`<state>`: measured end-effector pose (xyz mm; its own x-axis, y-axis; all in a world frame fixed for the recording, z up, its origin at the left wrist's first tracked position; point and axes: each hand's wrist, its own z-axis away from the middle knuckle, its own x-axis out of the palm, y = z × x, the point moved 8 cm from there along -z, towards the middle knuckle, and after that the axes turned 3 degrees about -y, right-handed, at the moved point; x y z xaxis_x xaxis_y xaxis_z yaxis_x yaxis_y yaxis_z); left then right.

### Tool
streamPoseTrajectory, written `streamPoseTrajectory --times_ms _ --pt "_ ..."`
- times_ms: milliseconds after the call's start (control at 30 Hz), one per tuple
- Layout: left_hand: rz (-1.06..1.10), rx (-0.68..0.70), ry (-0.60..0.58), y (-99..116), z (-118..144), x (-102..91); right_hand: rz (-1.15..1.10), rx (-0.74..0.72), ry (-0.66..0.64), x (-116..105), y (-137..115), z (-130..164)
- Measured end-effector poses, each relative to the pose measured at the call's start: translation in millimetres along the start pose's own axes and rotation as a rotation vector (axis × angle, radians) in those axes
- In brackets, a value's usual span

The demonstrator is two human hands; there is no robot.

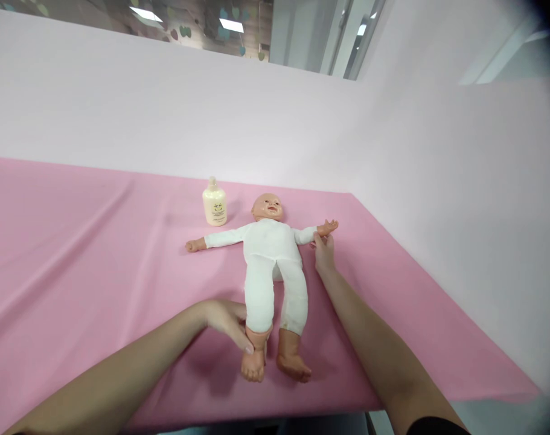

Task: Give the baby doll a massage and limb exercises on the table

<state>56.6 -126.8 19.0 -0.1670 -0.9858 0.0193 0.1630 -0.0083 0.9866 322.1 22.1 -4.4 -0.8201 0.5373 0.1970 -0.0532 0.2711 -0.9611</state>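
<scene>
While the baby doll [275, 266] lies face up, limbs spread, on the smooth pink tablecloth [75, 241], the left hand [227, 323] pinches its bare moulded ankle. The right hand [323, 252] pinches the wrist at the cuff of the soft white suit. 1 rounded cream bottle [214, 204] stands upright beside the doll's glossy head.

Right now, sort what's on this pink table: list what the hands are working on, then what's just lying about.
In hand: doll; left hand at its ankle; right hand at its wrist.
Lying about: cream bottle; pink tablecloth.
</scene>
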Motion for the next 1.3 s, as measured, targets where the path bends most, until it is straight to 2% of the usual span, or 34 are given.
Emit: streamPoseTrajectory --times_ms 200,300,433,567,700,767,900,1000,1300 --pt "-0.032 -0.002 0.0 -2.6 -1.4 2.3 0.002 -0.026 -0.041 3.7 -1.7 1.0" --pt "0.048 0.007 0.01 -6.7 -0.1 -0.2 0.016 -0.048 -0.049 5.5 -7.6 3.7" --pt "0.318 0.132 -0.039 -4.8 -1.0 0.9 0.068 -0.193 -0.101 14.0 -27.5 11.1" --pt "0.474 0.31 -0.046 2.5 -1.8 -1.7 0.166 -0.322 -0.165 25.0 -41.0 23.8" --pt "0.643 0.513 0.123 6.2 4.0 -23.6 0.308 -0.467 -0.254 37.0 -49.9 39.9" --pt "0.725 0.548 0.225 3.3 6.7 -34.6 0.408 -0.562 -0.308 44.0 -55.3 48.3" --pt "0.799 0.509 0.371 -2.3 7.0 -44.9 0.609 -0.771 -0.395 57.4 -65.5 63.8" --pt "0.84 0.487 0.461 -4.9 6.2 -49.9 0.672 -0.884 -0.441 64.5 -70.4 71.8" --pt "0.938 0.459 0.546 -17.7 4.1 -61.0 0.805 -0.952 -0.558 79.0 -70.4 80.8"
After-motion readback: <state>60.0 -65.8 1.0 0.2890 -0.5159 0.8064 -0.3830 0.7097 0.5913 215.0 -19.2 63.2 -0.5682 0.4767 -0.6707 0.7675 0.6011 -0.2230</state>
